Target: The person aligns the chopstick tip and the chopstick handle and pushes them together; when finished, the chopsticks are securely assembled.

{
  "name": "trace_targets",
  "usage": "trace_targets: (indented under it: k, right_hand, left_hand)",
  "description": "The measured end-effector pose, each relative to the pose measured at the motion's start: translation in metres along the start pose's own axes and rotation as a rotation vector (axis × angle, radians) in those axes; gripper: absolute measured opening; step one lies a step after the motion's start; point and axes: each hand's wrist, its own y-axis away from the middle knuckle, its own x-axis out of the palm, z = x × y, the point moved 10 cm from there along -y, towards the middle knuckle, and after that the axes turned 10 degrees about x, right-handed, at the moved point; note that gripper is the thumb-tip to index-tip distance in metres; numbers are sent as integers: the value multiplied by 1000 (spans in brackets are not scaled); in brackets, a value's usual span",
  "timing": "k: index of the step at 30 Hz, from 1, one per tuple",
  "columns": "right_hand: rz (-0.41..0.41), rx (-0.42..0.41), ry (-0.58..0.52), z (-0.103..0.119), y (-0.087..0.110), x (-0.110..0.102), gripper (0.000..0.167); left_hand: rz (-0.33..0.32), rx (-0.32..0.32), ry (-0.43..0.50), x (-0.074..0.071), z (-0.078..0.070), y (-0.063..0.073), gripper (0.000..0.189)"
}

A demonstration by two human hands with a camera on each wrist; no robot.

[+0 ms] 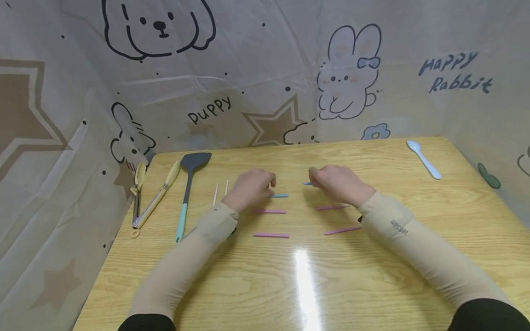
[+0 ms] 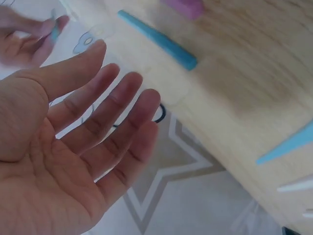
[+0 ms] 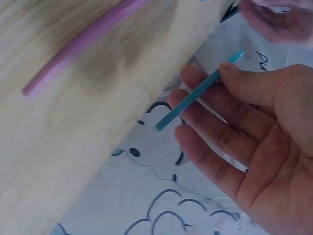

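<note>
My right hand (image 1: 339,181) pinches a thin blue stick (image 3: 188,102) between thumb and fingertips, above the table. My left hand (image 1: 252,185) is over the table with loosely bent fingers and nothing in it. Close by it lies another blue stick (image 2: 159,39), flat on the wood. A further blue stick (image 2: 288,142) shows in the left wrist view, near two white sticks (image 1: 215,194). Nearer me are two purple sticks on the left, one upper (image 1: 271,212) and one lower (image 1: 271,235), and two on the right, one upper (image 1: 331,208) and one lower (image 1: 342,231).
Metal tongs (image 1: 151,209) with yellowish tips lie at the table's left edge, beside a dark spatula (image 1: 196,159) with a mint handle. A pale blue spoon (image 1: 424,160) lies at the back right. Printed cloth (image 1: 248,69) hangs behind the wooden table (image 1: 248,285).
</note>
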Motion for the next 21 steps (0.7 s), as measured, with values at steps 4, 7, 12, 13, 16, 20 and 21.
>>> trace_targets:
  k: [4,7,12,13,16,20,21]
  right_hand:
    - [-7,-44,-26,13,2,-7,15]
    - [-4,-67,-41,21,3,-11,12]
    - [-17,-75,-71,30,3,-18,9]
    - [-19,-75,-70,31,3,-20,10]
    - [-24,-91,-63,35,4,-22,14]
    - [-37,-117,-60,37,5,-24,14]
    - [-39,-124,-65,37,5,-24,14]
  left_hand:
    - [34,-4,-6,9,-2,-8,26]
    - [41,-3,-12,15,-3,-13,20]
    - [39,32,-63,20,-10,-21,11]
    - [42,37,-70,21,-11,-22,14]
    - [52,50,-94,24,-13,-24,11]
    - [61,58,-122,27,-14,-24,3]
    - [62,57,-129,27,-14,-25,4]
